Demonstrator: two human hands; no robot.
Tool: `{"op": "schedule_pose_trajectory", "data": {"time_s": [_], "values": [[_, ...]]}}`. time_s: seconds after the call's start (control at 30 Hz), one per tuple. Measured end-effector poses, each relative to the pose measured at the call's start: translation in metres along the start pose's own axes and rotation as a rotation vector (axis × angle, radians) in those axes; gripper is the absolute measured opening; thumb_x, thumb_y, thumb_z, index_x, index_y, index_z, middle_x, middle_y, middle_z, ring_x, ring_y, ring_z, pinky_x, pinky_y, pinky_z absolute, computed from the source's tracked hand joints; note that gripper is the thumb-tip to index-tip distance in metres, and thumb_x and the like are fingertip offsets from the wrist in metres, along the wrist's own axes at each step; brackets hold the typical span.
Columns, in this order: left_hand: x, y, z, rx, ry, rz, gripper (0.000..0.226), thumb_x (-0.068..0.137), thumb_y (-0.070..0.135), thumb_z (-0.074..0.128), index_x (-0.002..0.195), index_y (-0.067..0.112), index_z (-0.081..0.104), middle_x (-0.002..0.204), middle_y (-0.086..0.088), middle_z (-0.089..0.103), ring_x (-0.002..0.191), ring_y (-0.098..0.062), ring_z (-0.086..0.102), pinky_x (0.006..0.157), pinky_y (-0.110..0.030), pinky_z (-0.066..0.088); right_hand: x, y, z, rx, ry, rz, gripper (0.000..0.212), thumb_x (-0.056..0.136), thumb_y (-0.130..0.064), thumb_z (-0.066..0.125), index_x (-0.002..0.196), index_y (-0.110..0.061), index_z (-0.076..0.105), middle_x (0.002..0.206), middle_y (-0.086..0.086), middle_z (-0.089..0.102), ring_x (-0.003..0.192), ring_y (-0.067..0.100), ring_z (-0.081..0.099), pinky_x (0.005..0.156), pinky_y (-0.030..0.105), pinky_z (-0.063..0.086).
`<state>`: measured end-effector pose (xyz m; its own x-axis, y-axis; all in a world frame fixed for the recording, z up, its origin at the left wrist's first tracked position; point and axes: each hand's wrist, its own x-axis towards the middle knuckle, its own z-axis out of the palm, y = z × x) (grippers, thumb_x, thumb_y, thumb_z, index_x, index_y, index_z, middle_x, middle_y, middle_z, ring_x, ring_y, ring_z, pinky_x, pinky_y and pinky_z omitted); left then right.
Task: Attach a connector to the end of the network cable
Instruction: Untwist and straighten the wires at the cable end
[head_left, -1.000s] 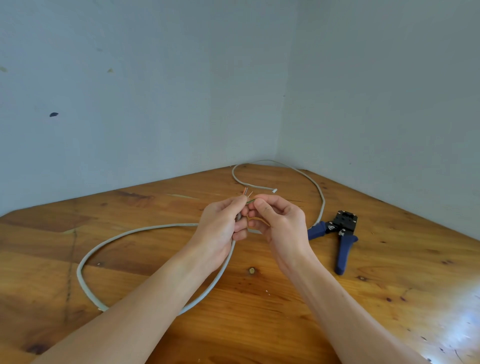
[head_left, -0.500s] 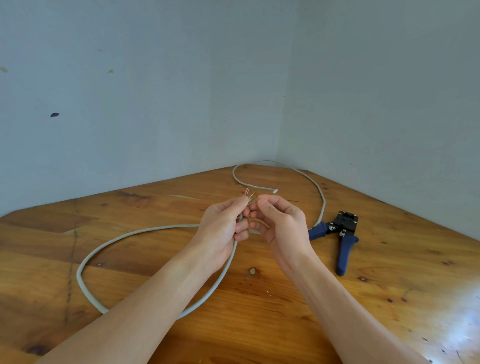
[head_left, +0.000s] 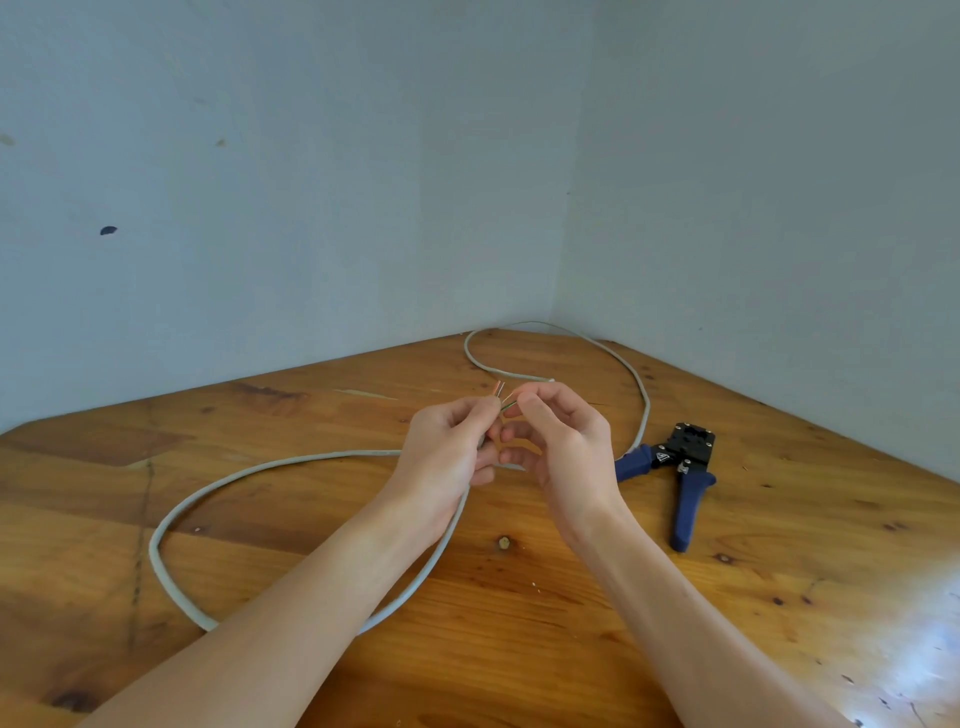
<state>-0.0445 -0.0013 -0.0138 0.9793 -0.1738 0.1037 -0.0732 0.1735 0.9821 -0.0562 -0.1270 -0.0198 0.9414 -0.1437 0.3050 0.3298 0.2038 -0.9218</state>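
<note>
We see the grey network cable (head_left: 270, 464) with its stripped end held up between the two hands, thin coloured wires (head_left: 500, 389) fanning out just above the fingertips. The left hand (head_left: 447, 457) has its fingers curled round the cable's jacket, thumb and forefinger pinched together just below the bare wires. The right hand (head_left: 563, 447) pinches one greenish strand between thumb and forefinger, its other fingers loosely curled beneath. From the left fingers the cable drops behind the wrist, sweeps out in a wide loop on the wooden table (head_left: 779, 649), then runs behind both hands toward the corner and curls back to a far end lying just beyond the fingertips. The table is glossy, knotted pine, with glare at its right edge. Right of the right hand lies a crimping tool (head_left: 680, 467) with blue handles spread apart and a black head; the cable touches one handle. Pale blue-grey walls (head_left: 311, 182), faintly marked, meet behind. We cannot make out the single wire colours, and we see no connector.
</note>
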Motion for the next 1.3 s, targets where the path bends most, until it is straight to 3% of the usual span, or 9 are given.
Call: {"op": "schedule_pose_trajectory", "data": {"time_s": [0.07, 0.2, 0.53, 0.83, 1.03, 1.17, 1.2, 1.3], "values": [[-0.002, -0.001, 0.001, 0.051, 0.035, 0.052, 0.029, 0.102, 0.021, 0.055, 0.079, 0.006, 0.064, 0.067, -0.01, 0.042, 0.051, -0.012, 0.035, 0.045, -0.021, 0.034, 0.0, 0.001, 0.001, -0.018, 0.028, -0.013, 0.015, 0.098, -0.01, 0.059, 0.088, -0.011, 0.071, 0.077, 0.004, 0.07, 0.072, 0.021, 0.065, 0.063, 0.035, 0.055], [-0.002, -0.004, 0.003, 0.123, 0.069, 0.123, 0.024, 0.102, 0.019, 0.056, 0.087, 0.008, 0.072, 0.054, 0.006, 0.048, 0.042, -0.006, 0.038, 0.042, -0.02, 0.033, 0.0, 0.001, 0.001, -0.051, 0.05, 0.002, 0.017, 0.096, -0.011, 0.061, 0.083, -0.015, 0.071, 0.075, 0.001, 0.07, 0.071, 0.018, 0.067, 0.059, 0.031, 0.055], [0.0, -0.009, 0.002, 0.211, 0.101, 0.231, 0.018, 0.098, 0.016, 0.062, 0.085, 0.01, 0.073, 0.053, 0.011, 0.054, 0.042, -0.008, 0.041, 0.042, -0.023, 0.033, -0.001, 0.002, 0.002, -0.223, 0.142, -0.007, 0.013, 0.096, -0.012, 0.061, 0.092, -0.011, 0.073, 0.077, 0.001, 0.073, 0.069, 0.01, 0.067, 0.06, 0.029, 0.059], [0.002, -0.013, 0.001, 0.222, 0.075, 0.251, 0.016, 0.094, 0.019, 0.068, 0.08, 0.018, 0.075, 0.057, 0.013, 0.06, 0.043, -0.007, 0.045, 0.043, -0.021, 0.037, -0.002, 0.001, 0.002, -0.274, 0.19, -0.019, 0.014, 0.097, -0.014, 0.061, 0.091, -0.014, 0.074, 0.083, 0.007, 0.075, 0.079, 0.023, 0.073, 0.065, 0.036, 0.063], [0.002, -0.011, -0.002, 0.362, 0.105, 0.324, 0.019, 0.095, 0.022, 0.066, 0.078, 0.026, 0.074, 0.061, 0.019, 0.063, 0.049, 0.002, 0.052, 0.049, -0.013, 0.04, -0.002, -0.001, 0.001, -0.257, 0.146, -0.011, 0.016, 0.099, -0.015, 0.059, 0.093, -0.017, 0.074, 0.079, 0.0, 0.075, 0.073, 0.013, 0.07, 0.062, 0.03, 0.061], [0.003, -0.007, -0.006, 0.512, 0.086, 0.398, 0.019, 0.095, 0.017, 0.065, 0.079, 0.024, 0.074, 0.065, 0.018, 0.065, 0.054, 0.007, 0.055, 0.053, -0.006, 0.039, 0.001, -0.005, -0.002, -0.355, 0.066, -0.108, 0.022, 0.102, -0.008, 0.052, 0.102, -0.019, 0.07, 0.092, 0.001, 0.073, 0.082, 0.011, 0.071, 0.067, 0.036, 0.062], [0.004, -0.007, -0.007, 0.557, 0.076, 0.408, 0.018, 0.095, 0.017, 0.065, 0.081, 0.023, 0.074, 0.068, 0.016, 0.066, 0.056, 0.007, 0.056, 0.055, -0.006, 0.04, 0.001, -0.005, -0.003, -0.441, 0.042, -0.151, 0.022, 0.101, -0.007, 0.052, 0.1, -0.02, 0.07, 0.093, -0.002, 0.072, 0.087, 0.011, 0.07, 0.071, 0.033, 0.061], [0.006, -0.008, -0.01, 0.687, 0.033, 0.413, 0.014, 0.096, 0.018, 0.064, 0.088, 0.021, 0.075, 0.074, 0.012, 0.066, 0.057, 0.007, 0.057, 0.053, -0.007, 0.04, 0.001, -0.005, -0.005, -0.676, -0.024, -0.239, 0.02, 0.098, -0.008, 0.058, 0.093, -0.023, 0.07, 0.093, -0.011, 0.07, 0.093, 0.002, 0.061, 0.077, 0.01, 0.048]]}}
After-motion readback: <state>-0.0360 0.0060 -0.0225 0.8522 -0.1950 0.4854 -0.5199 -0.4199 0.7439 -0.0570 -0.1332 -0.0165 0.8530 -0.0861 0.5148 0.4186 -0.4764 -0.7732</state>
